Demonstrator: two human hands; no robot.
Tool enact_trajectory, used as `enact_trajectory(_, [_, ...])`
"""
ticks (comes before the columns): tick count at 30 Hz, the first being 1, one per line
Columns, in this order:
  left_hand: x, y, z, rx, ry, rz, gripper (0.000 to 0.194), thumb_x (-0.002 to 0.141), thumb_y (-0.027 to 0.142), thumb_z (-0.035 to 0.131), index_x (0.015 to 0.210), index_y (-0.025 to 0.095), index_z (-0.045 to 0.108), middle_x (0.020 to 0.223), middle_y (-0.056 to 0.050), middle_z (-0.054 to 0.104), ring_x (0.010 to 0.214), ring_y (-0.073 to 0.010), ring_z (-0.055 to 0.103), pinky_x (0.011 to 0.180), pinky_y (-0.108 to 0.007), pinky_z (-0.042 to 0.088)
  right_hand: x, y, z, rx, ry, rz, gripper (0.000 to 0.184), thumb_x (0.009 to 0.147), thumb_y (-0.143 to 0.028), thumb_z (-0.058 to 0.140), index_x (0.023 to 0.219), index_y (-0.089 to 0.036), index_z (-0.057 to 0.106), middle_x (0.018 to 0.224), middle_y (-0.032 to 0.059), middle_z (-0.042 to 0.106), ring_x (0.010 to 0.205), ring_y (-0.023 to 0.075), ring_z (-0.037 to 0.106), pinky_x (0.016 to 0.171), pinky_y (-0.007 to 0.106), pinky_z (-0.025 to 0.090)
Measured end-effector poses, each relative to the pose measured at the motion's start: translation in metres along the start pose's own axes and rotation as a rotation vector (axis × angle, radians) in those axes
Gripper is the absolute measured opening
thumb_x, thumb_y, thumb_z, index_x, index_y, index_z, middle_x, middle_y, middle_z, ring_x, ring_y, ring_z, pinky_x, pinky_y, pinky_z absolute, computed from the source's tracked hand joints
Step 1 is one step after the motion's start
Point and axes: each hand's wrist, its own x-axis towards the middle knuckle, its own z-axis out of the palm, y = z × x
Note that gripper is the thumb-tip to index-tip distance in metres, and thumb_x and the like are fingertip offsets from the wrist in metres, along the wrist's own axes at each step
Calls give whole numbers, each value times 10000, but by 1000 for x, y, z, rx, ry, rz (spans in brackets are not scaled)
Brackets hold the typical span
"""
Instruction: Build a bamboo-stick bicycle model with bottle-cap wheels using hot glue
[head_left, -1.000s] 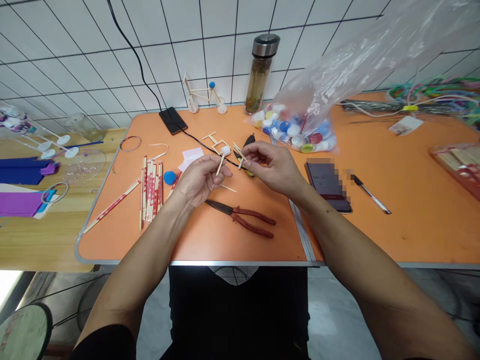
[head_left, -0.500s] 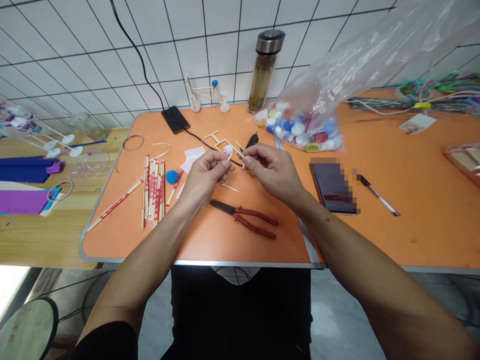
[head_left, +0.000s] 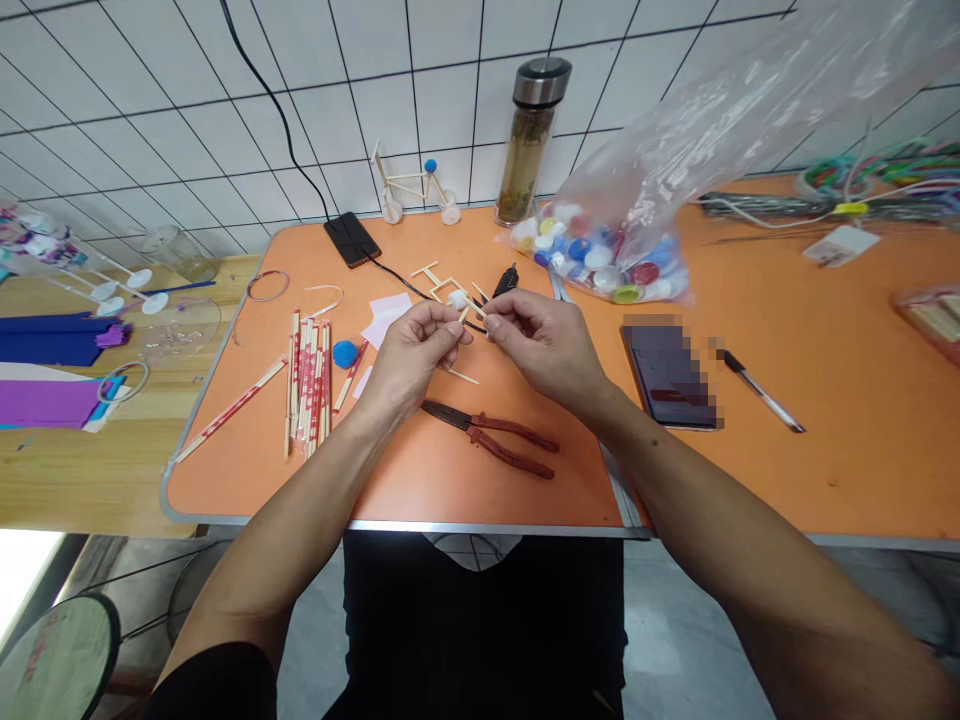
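My left hand is closed in a pinch on a short wooden stick. Opposite it, my right hand pinches another short wooden stick, whose tip comes close to the first one; whether they touch I cannot tell. Just beyond the fingers lies a small frame of glued sticks beside a white lump. A black tool is partly hidden behind my right hand. Pliers with red handles lie below my hands, and a loose thin stick rests near my left fingers.
Wrapped chopsticks, a blue cap and pink paper lie left. Behind stand a stick model and a tea bottle. A bag of bottle caps, a phone and a pen are right.
The stick in my right hand has shifted slightly left, its tip nearer the stick in my left hand. The view has moved very slightly; the things on the table stay put.
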Motion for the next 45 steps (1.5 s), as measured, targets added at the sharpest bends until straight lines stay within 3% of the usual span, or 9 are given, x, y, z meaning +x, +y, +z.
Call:
enact_trajectory(18, [-2, 3, 2, 12, 22, -21, 219, 846, 252, 932, 887, 190, 726, 756, -14, 787, 555, -74, 551, 556, -208, 431, -1, 0, 3, -38, 36, -3, 186, 983, -346, 700, 986, -232, 846, 827, 38, 789, 705, 201, 650, 668, 342, 473])
enact_trajectory(36, [-3, 3, -2, 53, 2, -16, 274, 784, 302, 946, 922, 165, 753, 768, -51, 839, 545, -94, 654, 550, -195, 528, 0, 4, 1, -22, 5, -15, 161, 981, -270, 693, 955, -197, 835, 768, 14, 727, 659, 152, 527, 621, 320, 339])
enact_trajectory(45, [-4, 8, -1, 103, 38, -17, 191, 818, 272, 894, 910, 149, 780, 773, -61, 844, 506, -84, 629, 507, -194, 488, -1, 7, 5, -13, 6, 11, 148, 949, -268, 695, 886, -199, 809, 733, 0, 695, 642, 140, 517, 606, 319, 321])
